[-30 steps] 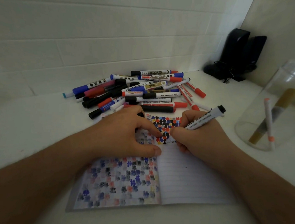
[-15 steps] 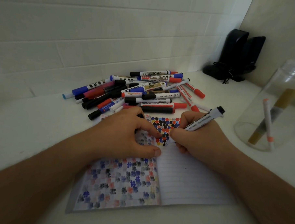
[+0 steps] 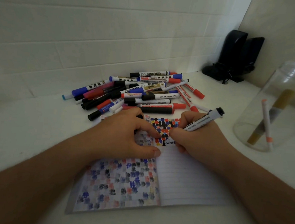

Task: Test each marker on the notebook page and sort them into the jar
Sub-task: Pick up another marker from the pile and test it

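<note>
White worktop [image 3: 32, 132] runs back to a tiled wall [image 3: 96, 33]; two black speakers [image 3: 237, 56] w/ a cable stand in the far right corner. Open notebook [image 3: 182, 184] lies near the front edge: left page covered w/ faded blue, red and black blots, right page lined and mostly bare, w/ bright black, red and blue blots packed along its top. Clear jar [image 3: 278, 107] at right, well apart from the notebook, holds two markers leaning vs its wall: a thick gold-ended one and a thin white one w/ orange ends, both upright-tilted. Pile [image 3: 140, 93] of capped markers, blue, red, black and white, lies just behind the notebook, most w/ long axes roughly left-right, a few crossing at an angle. Left hand [image 3: 125, 136] rests on the left page near the spine, thumb flat along the paper, forefinger curled down to the blots; its fingers hold nothing. Right hand [image 3: 198, 136] grips the marker [image 3: 202, 121], fingers clamped on its barrel. Marker is white w/ black print, long axis slanting from lower left to upper right: tip down on the right page at the lower edge of the blots, black butt end up and toward the jar. Tip itself mostly hidden by the fingers.
</note>
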Motion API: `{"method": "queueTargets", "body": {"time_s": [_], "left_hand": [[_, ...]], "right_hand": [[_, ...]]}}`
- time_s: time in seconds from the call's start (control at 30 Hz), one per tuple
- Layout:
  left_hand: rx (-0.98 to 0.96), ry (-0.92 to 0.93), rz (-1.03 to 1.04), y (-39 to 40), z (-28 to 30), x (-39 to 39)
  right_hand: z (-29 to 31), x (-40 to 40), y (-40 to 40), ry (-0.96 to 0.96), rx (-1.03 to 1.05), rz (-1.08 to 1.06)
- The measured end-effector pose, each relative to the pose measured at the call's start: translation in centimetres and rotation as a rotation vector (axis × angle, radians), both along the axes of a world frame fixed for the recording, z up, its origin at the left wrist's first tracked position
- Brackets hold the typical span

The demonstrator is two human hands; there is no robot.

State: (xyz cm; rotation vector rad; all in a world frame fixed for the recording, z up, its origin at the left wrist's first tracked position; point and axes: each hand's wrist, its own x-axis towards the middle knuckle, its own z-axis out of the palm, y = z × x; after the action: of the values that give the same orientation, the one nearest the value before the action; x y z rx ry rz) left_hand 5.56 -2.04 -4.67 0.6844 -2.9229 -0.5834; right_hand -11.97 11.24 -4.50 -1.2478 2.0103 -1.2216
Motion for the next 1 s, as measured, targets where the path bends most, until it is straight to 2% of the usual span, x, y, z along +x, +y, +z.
{"method": "queueTargets", "body": {"time_s": [0.73, 0.8, 1.0], "left_hand": [[-0.030, -0.022, -0.012, 0.2, 0.2, 0.0], [-0.006, 0.001, -0.007, 0.5, 0.2, 0.1], [0.235, 0.311, 0.103, 0.2, 0.3, 0.4]], "right_hand": [[0.0, -0.5, 0.0, -0.095, -0.042, 0.032], [0.2, -1.0, 0.1, -0.198, -0.101, 0.024], [1.3, -2.1, 0.5, -0.585, -0.273, 0.178]]}}
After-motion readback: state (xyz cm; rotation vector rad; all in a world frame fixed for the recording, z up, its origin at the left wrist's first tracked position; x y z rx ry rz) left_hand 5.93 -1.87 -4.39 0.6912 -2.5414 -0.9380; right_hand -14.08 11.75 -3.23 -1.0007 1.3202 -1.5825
